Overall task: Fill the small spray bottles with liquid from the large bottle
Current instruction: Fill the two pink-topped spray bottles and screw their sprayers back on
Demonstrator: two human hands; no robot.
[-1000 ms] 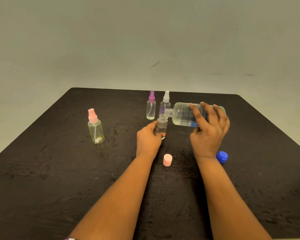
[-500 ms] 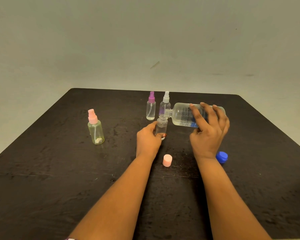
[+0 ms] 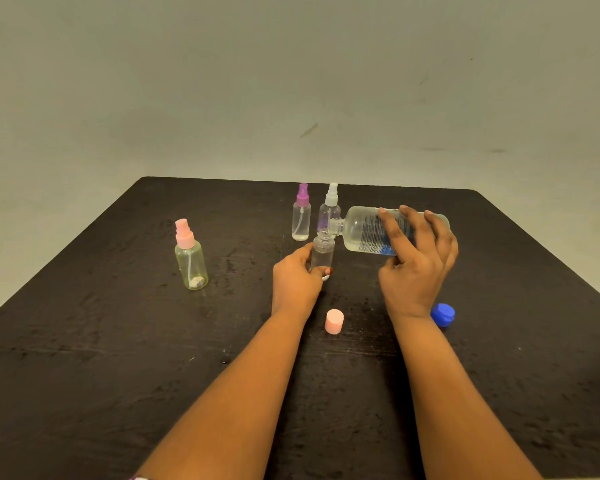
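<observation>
My right hand (image 3: 417,268) grips the large clear bottle (image 3: 364,232), tipped on its side with its open neck over the mouth of a small uncapped clear bottle (image 3: 322,252). My left hand (image 3: 297,280) holds that small bottle upright on the dark table (image 3: 101,341). Behind them stand a purple-topped spray bottle (image 3: 301,214) and a white-topped spray bottle (image 3: 329,209). A yellowish spray bottle with a pink top (image 3: 190,256) stands apart at the left.
A pink cap (image 3: 334,321) lies on the table between my forearms. A blue cap (image 3: 443,314) lies right of my right wrist. The table's far edge meets a plain grey wall.
</observation>
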